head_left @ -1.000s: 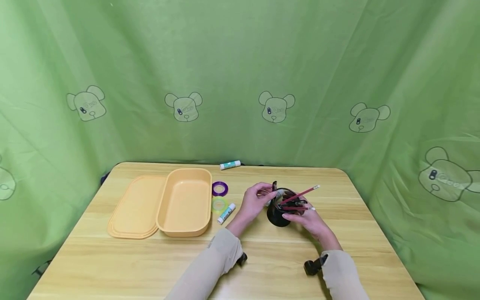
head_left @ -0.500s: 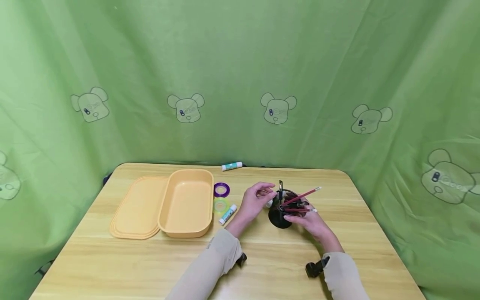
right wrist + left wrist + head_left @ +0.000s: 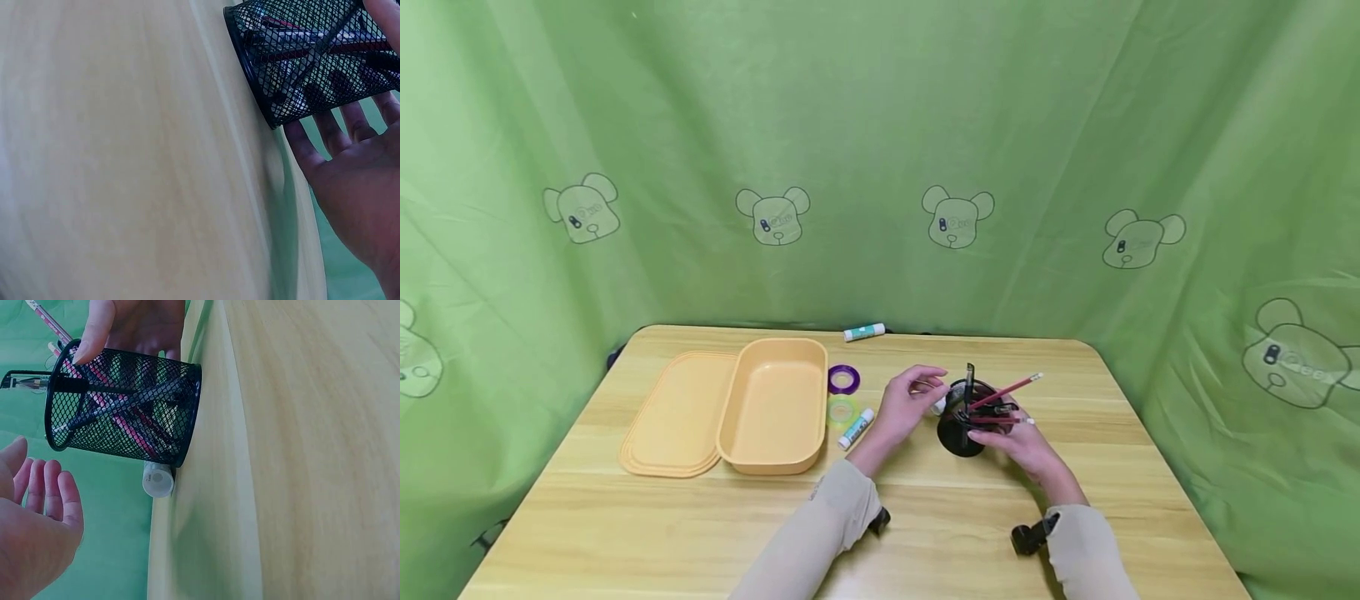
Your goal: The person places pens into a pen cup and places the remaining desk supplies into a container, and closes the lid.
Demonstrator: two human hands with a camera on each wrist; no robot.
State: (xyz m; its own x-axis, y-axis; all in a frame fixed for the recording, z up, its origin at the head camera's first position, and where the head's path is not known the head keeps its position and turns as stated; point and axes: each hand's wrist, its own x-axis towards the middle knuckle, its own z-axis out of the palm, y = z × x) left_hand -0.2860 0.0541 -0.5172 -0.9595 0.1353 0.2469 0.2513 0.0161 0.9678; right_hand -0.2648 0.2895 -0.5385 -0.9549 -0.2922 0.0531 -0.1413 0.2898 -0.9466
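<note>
A black mesh pen holder [image 3: 957, 435] stands on the right half of the table, with my right hand [image 3: 1024, 446] gripping its right side. In the right wrist view, the fingers wrap the mesh from below and the thumb lies over it. A black pen [image 3: 969, 385], red pencils [image 3: 1013, 388] and other dark pens stick out of the top. My left hand [image 3: 907, 407] hovers just left of the holder, fingers loosely bent, holding nothing; the left wrist view shows a gap between it and the mesh. A white-capped glue stick [image 3: 158, 480] lies behind the holder, partly hidden.
Left of the hands sits a yellow-orange box [image 3: 772, 408], its lid [image 3: 679, 417] beside it. Near the box lie a purple tape roll [image 3: 844, 380], a green tape roll [image 3: 842, 411] and a glue stick [image 3: 856, 429]. Another glue stick [image 3: 864, 332] lies at the back edge.
The black pen has swung right inside the holder, away from my left fingertips, which were beside its top. My right hand keeps its grip. The view has shifted slightly.
</note>
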